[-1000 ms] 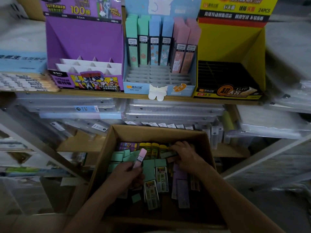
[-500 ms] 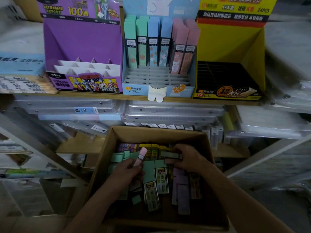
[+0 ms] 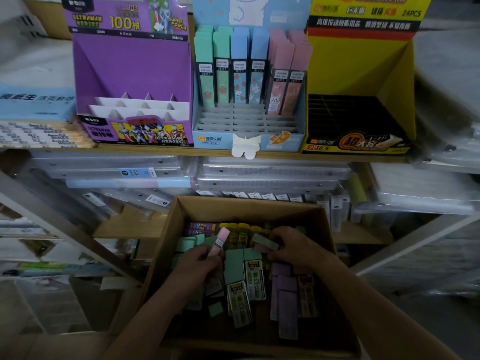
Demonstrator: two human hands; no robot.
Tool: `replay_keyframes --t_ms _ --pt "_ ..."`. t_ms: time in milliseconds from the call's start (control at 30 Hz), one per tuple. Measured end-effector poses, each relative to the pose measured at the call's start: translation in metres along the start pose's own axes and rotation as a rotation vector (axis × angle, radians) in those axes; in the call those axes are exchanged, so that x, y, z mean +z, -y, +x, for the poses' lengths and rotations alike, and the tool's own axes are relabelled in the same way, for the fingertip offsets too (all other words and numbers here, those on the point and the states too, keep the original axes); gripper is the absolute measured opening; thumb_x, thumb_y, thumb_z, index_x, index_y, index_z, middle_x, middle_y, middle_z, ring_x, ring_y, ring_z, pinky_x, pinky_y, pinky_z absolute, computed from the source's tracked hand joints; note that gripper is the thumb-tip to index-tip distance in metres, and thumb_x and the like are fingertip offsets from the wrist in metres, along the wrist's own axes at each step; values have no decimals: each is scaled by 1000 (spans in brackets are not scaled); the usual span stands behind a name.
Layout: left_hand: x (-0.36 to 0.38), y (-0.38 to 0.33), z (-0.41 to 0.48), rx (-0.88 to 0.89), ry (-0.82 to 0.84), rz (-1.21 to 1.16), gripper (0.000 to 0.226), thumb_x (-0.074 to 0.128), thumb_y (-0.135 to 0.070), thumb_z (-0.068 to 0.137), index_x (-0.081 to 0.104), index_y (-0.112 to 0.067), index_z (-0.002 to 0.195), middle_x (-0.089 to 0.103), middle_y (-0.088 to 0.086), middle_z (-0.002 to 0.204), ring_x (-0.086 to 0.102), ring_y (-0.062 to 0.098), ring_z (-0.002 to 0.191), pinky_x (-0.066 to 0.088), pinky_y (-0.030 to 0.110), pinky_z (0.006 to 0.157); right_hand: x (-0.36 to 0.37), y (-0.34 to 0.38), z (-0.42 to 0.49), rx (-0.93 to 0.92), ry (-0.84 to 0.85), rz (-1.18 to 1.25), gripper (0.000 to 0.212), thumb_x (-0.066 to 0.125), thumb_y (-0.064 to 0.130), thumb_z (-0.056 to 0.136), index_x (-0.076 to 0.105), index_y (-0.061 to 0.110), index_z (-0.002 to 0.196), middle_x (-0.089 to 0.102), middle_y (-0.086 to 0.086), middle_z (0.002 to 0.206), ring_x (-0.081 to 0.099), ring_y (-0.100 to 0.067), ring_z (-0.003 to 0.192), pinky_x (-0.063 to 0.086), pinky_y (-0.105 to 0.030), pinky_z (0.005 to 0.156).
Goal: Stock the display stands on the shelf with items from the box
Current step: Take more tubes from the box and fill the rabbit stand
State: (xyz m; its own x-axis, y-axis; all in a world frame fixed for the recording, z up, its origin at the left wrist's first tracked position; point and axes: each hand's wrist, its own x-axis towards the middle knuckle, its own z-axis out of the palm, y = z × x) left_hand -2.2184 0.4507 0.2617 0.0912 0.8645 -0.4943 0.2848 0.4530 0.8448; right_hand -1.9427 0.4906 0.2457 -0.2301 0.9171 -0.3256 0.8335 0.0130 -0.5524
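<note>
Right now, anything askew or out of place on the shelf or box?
The pink cases in the blue stand lean right while the green cases and blue cases stand upright. A white butterfly-shaped tab hangs off that stand's front over the shelf edge.

Dim light, edges blurred. Wooden shelf board (image 3: 161, 151) runs across the view. Just under it are stacked clear plastic binder cases (image 3: 272, 175), with a lower wooden shelf (image 3: 130, 224) beneath. White diagonal braces sit below the board: left brace (image 3: 52, 219), right brace (image 3: 415, 240). Plastic-wrapped stacks (image 3: 420, 188) are under its right end.
</note>
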Motion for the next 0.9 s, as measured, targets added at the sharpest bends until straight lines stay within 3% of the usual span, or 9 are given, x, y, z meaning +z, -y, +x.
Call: replay_keyframes --t_ms 133,267,367,433,533,633,667,767,900 --pt "-2 1 0 55 2 6 26 62 -25 100 70 -2 96 61 4 72 57 15 68 41 27 60 -6 12 -5 -90 33 77 26 78 31 80 63 27 101 62 12 94 61 -7 87 49 -26 71" --pt "0 -6 -2 52 56 -75 37 62 -44 98 70 -7 96 67 3 79 67 14 72 49 33 71 -9 32 -13 -179 159 87 14 79 36 81 66 33 85 62 9 86 60 -5 80 46 -29 69" --pt "4 -12 -2 48 102 -80 45 63 -60 92 64 -17 77 60 -4 66 65 12 65 49 28 64 -7 47 -16 -196 202 109 20 82 34 78 76 20 91 70 7 86 64 -8 81 51 -34 71" --pt "8 -17 -5 17 139 -76 51 64 -68 87 54 -27 59 51 -12 54 58 6 53 46 19 53 -5 55 -18 -221 229 117 21 84 29 76 78 19 92 70 15 78 64 1 75 51 -26 68" --pt "12 -19 -12 -57 273 -139 45 63 -64 89 60 -24 70 60 -14 55 60 3 50 49 17 48 -1 63 -20 -238 232 149 27 87 17 73 78 13 98 72 14 84 62 8 76 46 -10 68" --pt "13 -16 -16 -98 413 -203 38 58 -49 99 64 -15 114 79 5 97 74 24 83 58 29 61 4 68 -20 -251 147 209 33 91 15 69 75 11 98 73 4 92 64 1 83 48 -12 73" --pt "12 -15 -17 -71 417 -172 36 57 -47 100 64 -15 116 78 7 99 73 26 84 56 29 58 5 68 -21 -249 96 235 35 92 16 67 74 12 97 71 4 93 64 -3 86 49 -14 74" --pt "11 -8 -18 2 407 -96 23 56 -47 100 70 -29 96 76 5 87 67 15 65 44 22 46 6 68 -25 -207 -6 310 44 95 18 63 68 13 96 66 3 96 65 -12 90 52 -24 74" --pt "14 -4 -16 24 400 -173 25 60 -46 99 68 -23 94 67 3 76 51 9 50 32 18 41 8 69 -27 -142 -47 349 49 97 17 59 68 7 97 66 6 90 61 0 78 51 -18 67"
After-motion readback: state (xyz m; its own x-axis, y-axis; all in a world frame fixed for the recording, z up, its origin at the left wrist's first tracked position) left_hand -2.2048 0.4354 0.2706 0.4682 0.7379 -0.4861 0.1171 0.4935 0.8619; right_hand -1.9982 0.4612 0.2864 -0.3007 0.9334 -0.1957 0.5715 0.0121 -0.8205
